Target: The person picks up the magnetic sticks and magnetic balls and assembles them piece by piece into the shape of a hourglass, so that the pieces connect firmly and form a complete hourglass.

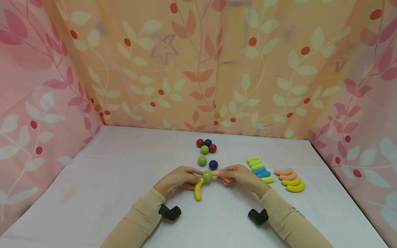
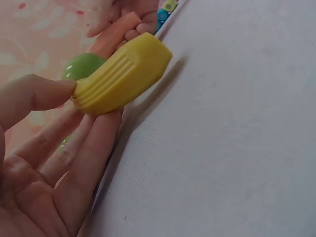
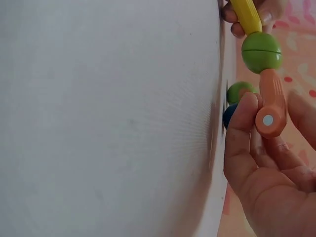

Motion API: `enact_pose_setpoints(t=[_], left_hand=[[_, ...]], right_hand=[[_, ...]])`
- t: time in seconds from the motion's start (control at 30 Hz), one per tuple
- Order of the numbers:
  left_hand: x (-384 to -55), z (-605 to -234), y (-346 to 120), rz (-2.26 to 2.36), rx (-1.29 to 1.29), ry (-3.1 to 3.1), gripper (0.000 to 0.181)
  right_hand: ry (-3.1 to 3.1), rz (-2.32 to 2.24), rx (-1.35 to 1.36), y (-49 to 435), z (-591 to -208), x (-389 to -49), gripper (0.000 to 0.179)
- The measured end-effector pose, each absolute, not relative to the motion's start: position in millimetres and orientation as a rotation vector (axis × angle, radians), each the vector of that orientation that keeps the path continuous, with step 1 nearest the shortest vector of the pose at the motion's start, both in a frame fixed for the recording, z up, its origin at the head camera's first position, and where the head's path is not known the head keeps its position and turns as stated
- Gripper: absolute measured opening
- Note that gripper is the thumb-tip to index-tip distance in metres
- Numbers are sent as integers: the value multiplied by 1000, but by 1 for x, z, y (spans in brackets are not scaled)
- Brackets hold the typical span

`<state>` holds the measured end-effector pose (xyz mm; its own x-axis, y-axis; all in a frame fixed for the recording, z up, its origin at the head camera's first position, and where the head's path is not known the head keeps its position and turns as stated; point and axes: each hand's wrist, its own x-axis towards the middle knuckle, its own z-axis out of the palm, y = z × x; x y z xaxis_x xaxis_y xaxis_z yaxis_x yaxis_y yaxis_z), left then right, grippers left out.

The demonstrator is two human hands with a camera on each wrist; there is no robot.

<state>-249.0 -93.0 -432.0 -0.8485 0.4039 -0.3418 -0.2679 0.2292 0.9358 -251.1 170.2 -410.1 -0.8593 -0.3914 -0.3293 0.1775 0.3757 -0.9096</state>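
I've got both hands busy over the bench (image 1: 77, 186): my left hand (image 1: 182, 177) pinches a yellow curved stick (image 1: 198, 191), my right hand (image 1: 239, 174) grips an orange one (image 3: 273, 91). A green ball (image 1: 207, 176) sits between, touching both sticks. Just far of that, a loose blue ball (image 1: 213, 164); straight sticks (image 1: 261, 174) lie off right.
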Motion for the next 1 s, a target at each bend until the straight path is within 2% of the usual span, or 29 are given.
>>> enact_pose_setpoints(t=[0.37, 0.77, 1.0], left_hand=[[-248, -427, -93, 1566, 150, 2157, 33], [-244, -420, -89, 1445, 186, 2259, 36], [-245, -420, -91, 1433, 200, 2252, 35]], right_hand=[[2220, -1462, -106, 164, -416, -257, 36], [2237, -1427, -49, 161, -414, -257, 38], [2313, -1367, -3, 167, -410, -255, 33]])
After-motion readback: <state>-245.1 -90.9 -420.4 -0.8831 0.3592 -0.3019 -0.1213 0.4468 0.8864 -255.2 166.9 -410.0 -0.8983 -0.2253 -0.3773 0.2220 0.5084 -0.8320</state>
